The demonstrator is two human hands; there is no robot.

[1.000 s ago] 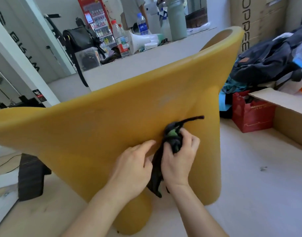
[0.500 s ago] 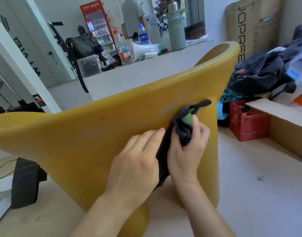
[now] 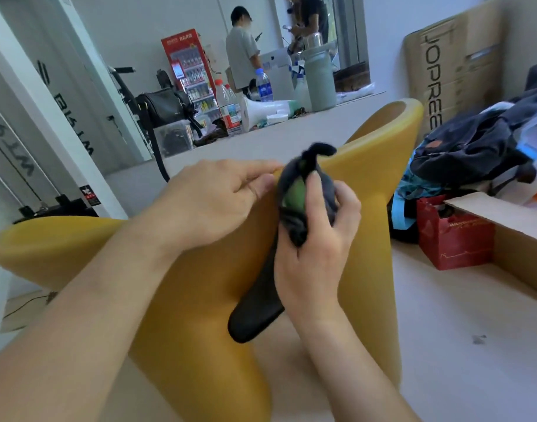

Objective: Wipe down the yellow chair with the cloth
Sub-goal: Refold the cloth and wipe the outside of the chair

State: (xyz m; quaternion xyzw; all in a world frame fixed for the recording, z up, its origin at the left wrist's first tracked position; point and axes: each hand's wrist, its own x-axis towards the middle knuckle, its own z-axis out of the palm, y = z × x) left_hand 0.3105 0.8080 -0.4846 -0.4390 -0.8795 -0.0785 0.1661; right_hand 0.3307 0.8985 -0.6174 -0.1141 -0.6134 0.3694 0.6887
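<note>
Dark bunched cloth (image 3: 294, 220) gripped by right hand (image 3: 314, 257); left hand (image 3: 209, 205) clasps yellow chair (image 3: 367, 239) rim.

Pale floor (image 3: 462, 345), grey counter (image 3: 291, 138), red vending machine (image 3: 189, 63).

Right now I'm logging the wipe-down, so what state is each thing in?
yellow chair: tipped over, underside toward the camera.
cloth: bunched, pressed near the chair's upper edge, tail hanging down.
right hand: closed on the cloth.
left hand: fingers curled on the chair's edge beside the cloth.
cardboard box: flap open.
</note>
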